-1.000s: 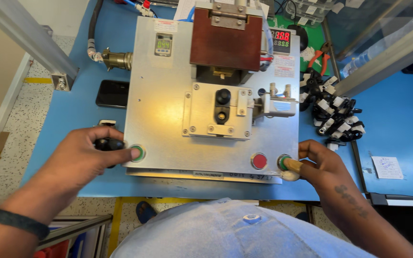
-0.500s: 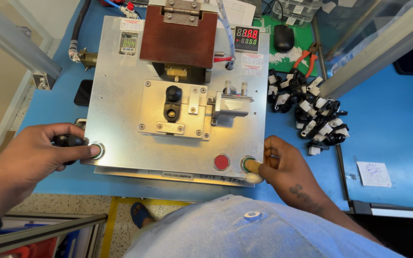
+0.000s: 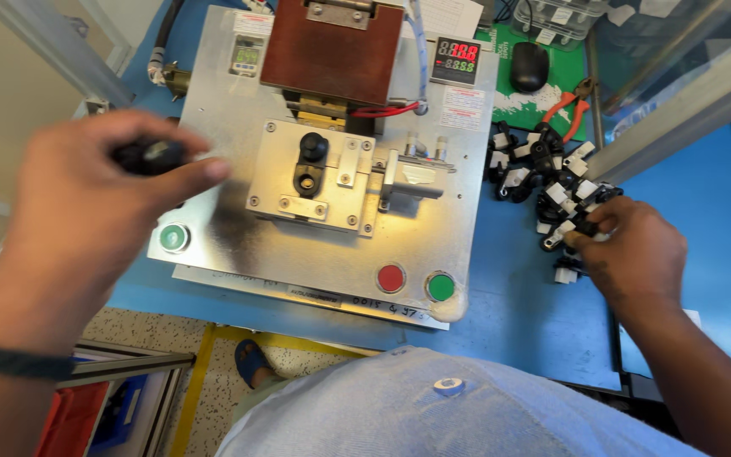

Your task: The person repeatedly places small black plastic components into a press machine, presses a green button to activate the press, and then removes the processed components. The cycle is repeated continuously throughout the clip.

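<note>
A metal press fixture [image 3: 239,237] sits on a blue bench. A black part [image 3: 309,161] rests in its central nest below a brown block [image 3: 332,51]. My left hand [image 3: 95,195] is raised over the plate's left side, fingers closed on a small black part [image 3: 150,156], just above the left green button [image 3: 173,237]. My right hand [image 3: 632,254] reaches into a pile of black-and-white parts [image 3: 552,173] right of the fixture, fingertips pinching one piece. A red button [image 3: 391,278] and the right green button [image 3: 441,286] lie uncovered at the plate's front.
Behind the pile lie red-handled pliers [image 3: 568,100], a black mouse [image 3: 529,66] on a green mat, and a digital controller [image 3: 454,59]. A clear guard with aluminium frame [image 3: 678,93] slants at the right. A red and blue bin [image 3: 86,415] stands below the bench.
Both hands left the green buttons. My left hand rose with a black part in it. My right hand moved right into the parts pile. The camera view shifted closer.
</note>
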